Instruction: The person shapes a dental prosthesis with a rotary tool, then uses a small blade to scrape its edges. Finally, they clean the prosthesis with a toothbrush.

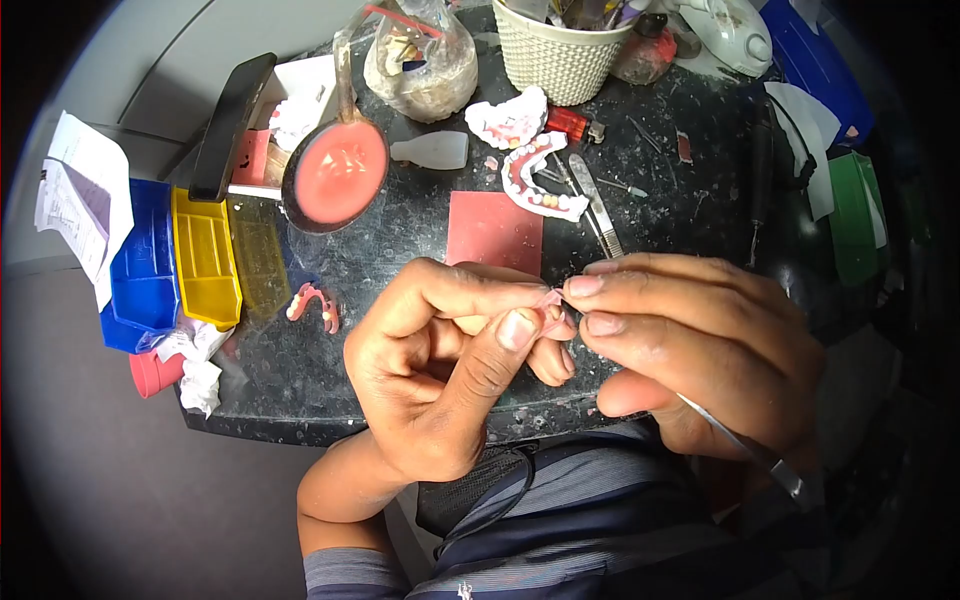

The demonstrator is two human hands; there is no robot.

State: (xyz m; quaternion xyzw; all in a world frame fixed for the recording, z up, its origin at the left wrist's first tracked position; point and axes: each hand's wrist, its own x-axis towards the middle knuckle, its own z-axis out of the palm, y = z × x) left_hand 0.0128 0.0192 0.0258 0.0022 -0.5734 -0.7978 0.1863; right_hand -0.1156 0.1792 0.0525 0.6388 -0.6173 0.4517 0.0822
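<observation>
Close to the table's front edge, my left hand (440, 350) pinches a small pink, partly see-through piece (550, 300) between thumb and fingers. Its exact kind is mostly hidden by the fingertips. My right hand (700, 340) is closed around a slim metal dental hand tool (735, 440), whose shaft shows below the palm. The right fingertips meet the pink piece from the right, and the tool's working tip is hidden there. Just beyond my hands lies a square pink wax sheet (490, 228). A plaster dental model (540, 180) with teeth and pink wax sits behind.
A pan of melted pink wax (340, 172) stands at the left, near yellow (205, 255) and blue trays (140, 270). A partial denture (315, 305) lies left of my hands. Tweezers (595, 205), a red lighter (568, 122) and a woven basket (560, 55) are farther back.
</observation>
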